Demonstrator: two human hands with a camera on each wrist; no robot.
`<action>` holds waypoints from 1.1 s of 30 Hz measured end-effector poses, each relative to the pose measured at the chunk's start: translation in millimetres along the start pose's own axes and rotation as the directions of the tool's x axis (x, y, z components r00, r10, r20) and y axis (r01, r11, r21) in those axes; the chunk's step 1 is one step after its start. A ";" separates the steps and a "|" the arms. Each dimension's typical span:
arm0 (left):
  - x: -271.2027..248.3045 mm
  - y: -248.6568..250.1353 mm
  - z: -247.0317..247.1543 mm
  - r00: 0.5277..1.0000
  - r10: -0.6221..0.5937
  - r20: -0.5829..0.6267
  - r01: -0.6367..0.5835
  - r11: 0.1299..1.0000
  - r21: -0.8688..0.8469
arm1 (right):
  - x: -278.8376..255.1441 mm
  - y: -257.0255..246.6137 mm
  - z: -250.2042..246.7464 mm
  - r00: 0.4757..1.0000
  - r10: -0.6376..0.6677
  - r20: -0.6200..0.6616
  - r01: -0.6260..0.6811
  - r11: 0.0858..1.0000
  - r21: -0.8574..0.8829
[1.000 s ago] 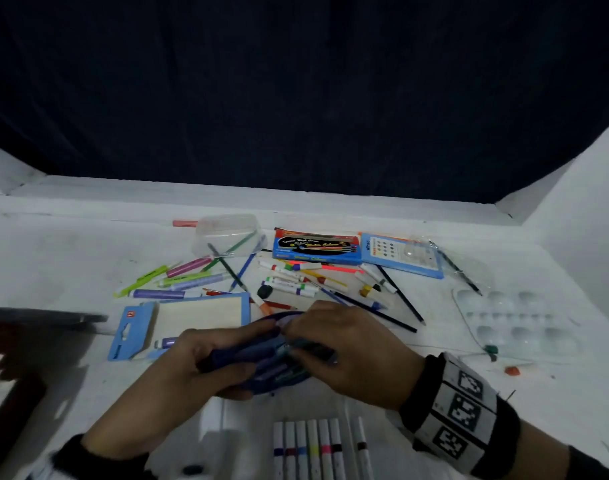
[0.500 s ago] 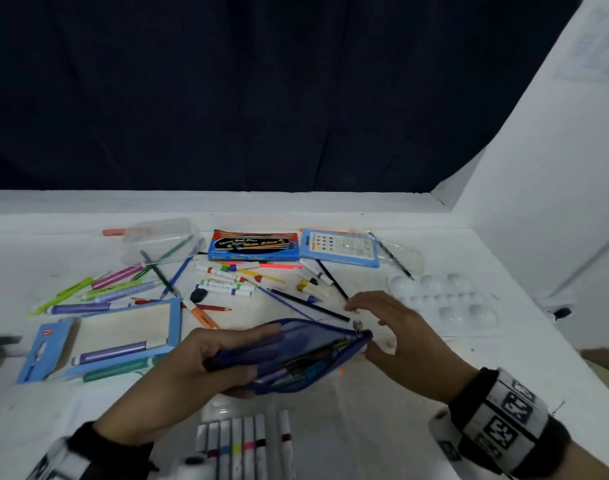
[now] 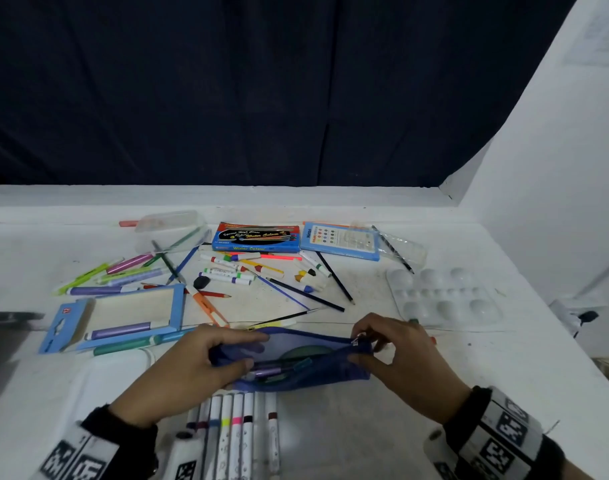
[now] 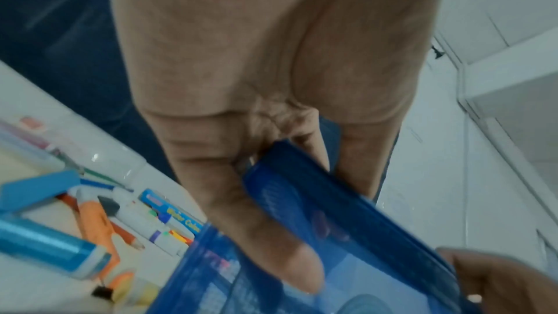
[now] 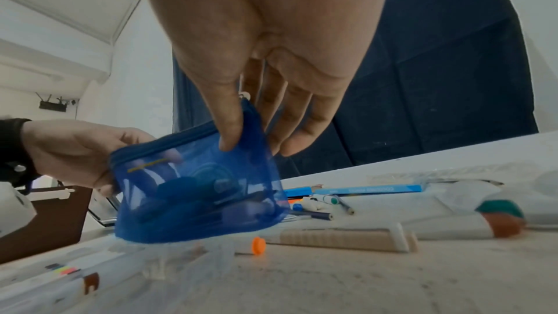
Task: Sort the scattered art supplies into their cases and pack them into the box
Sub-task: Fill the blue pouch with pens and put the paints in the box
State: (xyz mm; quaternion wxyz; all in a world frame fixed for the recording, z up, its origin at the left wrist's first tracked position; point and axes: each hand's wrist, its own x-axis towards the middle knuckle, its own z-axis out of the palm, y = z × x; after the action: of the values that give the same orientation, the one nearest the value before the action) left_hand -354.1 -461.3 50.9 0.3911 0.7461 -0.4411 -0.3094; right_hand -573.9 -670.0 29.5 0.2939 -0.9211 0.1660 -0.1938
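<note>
A blue mesh zip pouch (image 3: 313, 372) with markers inside hangs just above the table near the front edge. My left hand (image 3: 206, 358) grips its left end, thumb on the near side (image 4: 283, 257). My right hand (image 3: 376, 348) pinches the pouch's right end at the zipper pull (image 3: 356, 342); in the right wrist view the thumb (image 5: 229, 133) presses the mesh (image 5: 193, 199). A row of white markers (image 3: 233, 427) lies in a clear tray below the pouch. Loose markers, pencils and brushes (image 3: 261, 275) are scattered behind.
A Water Colour box (image 3: 258, 239), a blue pencil box (image 3: 341, 242), a clear plastic case (image 3: 171, 223), an open blue cardboard case (image 3: 130, 313) and a white palette (image 3: 441, 296) lie on the table. A dark box edge (image 3: 5, 341) is at the left.
The right hand let go of the pouch's middle, swung out to the right, and now pinches the zipper end. The head view shifted right. The left hand kept its grip.
</note>
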 end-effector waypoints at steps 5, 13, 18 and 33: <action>-6.6 -10.5 3.5 0.992 0.098 -0.084 -0.059 0.923 0.379 | 0.8 -13.9 3.1 0.997 0.031 -0.065 -0.023 0.993 0.119; -0.3 29.5 46.5 0.932 0.354 -0.077 -0.256 0.794 0.551 | 3.9 -26.4 12.4 0.995 0.083 -0.050 -0.071 0.973 0.219; 14.8 46.1 63.6 0.911 0.386 -0.147 -0.251 0.800 0.545 | 7.7 -39.2 7.9 0.985 0.075 -0.154 -0.006 0.913 0.408; 30.7 6.2 -11.1 0.960 0.159 -0.230 -0.102 0.964 0.244 | 5.5 -24.8 16.5 0.989 0.142 0.032 -0.145 0.983 0.114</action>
State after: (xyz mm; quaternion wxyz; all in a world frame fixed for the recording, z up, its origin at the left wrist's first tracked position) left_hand -334.9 -487.4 58.2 0.3737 0.7882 -0.4702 -0.1342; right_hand -556.9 -645.3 33.6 0.3621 -0.8904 0.2170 -0.1705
